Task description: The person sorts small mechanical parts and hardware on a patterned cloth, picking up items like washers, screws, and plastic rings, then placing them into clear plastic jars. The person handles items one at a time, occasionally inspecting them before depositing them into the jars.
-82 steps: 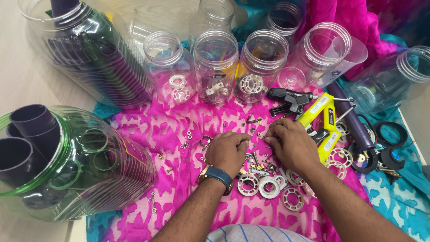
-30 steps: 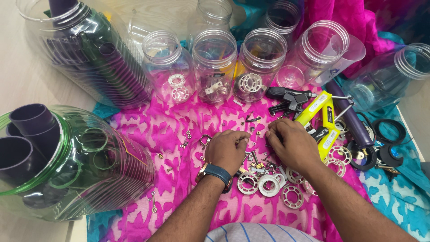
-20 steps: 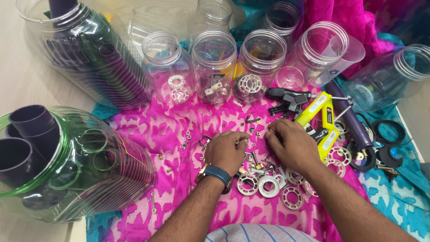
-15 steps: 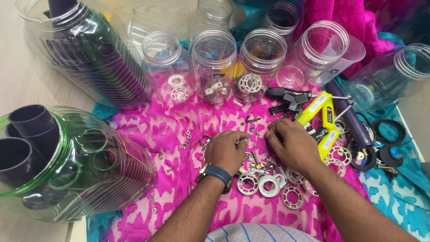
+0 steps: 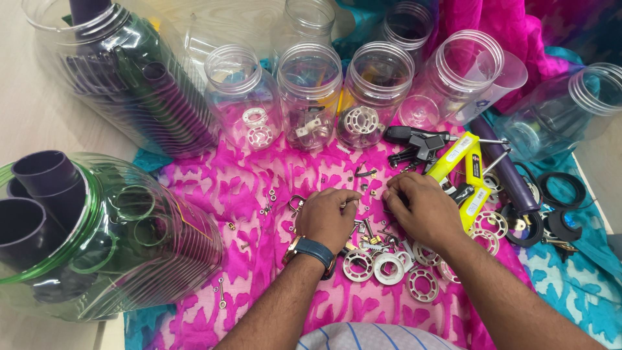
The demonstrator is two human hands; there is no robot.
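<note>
Jars [image 5: 310,97] stand behind the hardware pile [image 5: 372,240] on the cloth [image 5: 259,188].

jars [image 5: 310,91]: clear glossy plastic | cloth [image 5: 227,188]: pink woven fabric | rings [image 5: 389,268]: matt white plastic

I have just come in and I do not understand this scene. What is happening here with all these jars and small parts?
A person sits over a pink patterned cloth and picks through a pile of small metal parts with both bare hands. The left hand and the right hand rest on the pile, close together. White plastic rings lie just in front of the wrists. A row of clear jars stands behind; three hold a few parts. A yellow tool lies by the right hand.
</note>
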